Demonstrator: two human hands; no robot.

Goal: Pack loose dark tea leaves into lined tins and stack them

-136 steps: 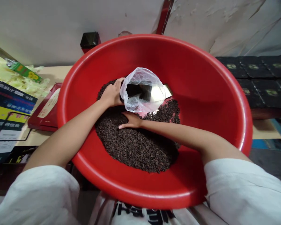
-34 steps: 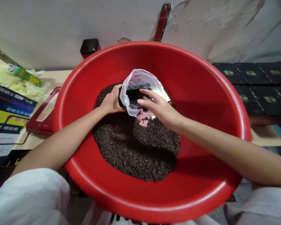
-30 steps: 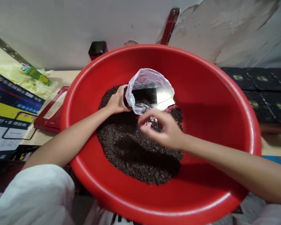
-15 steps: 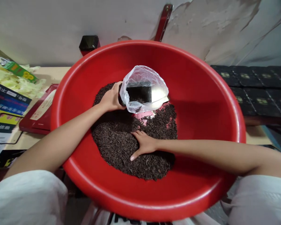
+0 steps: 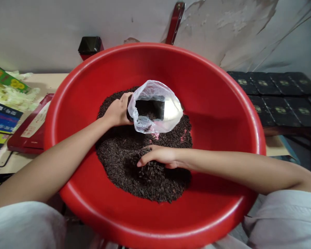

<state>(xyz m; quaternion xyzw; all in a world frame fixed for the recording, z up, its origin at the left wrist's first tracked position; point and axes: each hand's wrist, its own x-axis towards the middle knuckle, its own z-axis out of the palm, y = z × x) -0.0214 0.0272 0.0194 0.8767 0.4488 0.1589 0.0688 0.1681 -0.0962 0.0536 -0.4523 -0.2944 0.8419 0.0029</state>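
In a large red plastic basin (image 5: 215, 135) lies a heap of dark dried tea leaves (image 5: 119, 162). My left hand (image 5: 118, 110) is closed round the left side of a black tin (image 5: 158, 103), which is tipped so that its mouth faces me. A clear plastic bag (image 5: 168, 119) lines the tin and folds out over its rim. Some dark leaves show inside. Just below the bag, my right hand (image 5: 159, 155) is curled round a scoop of tea leaves, its fingers mostly hidden and some leaves spilling down.
Rows of black tins (image 5: 280, 100) stand right of the basin. To the left are a red box (image 5: 31, 128), a green box (image 5: 9, 79) and printed packaging (image 5: 2, 117). Behind the rim, a black-lidded container (image 5: 90, 45) and a dark red bar (image 5: 175, 23) are near the wall.
My right hand has gone from spread flat on the leaves to curled round a handful, lifting some. The tin and bag have shifted slightly, and the whole view has moved a little.
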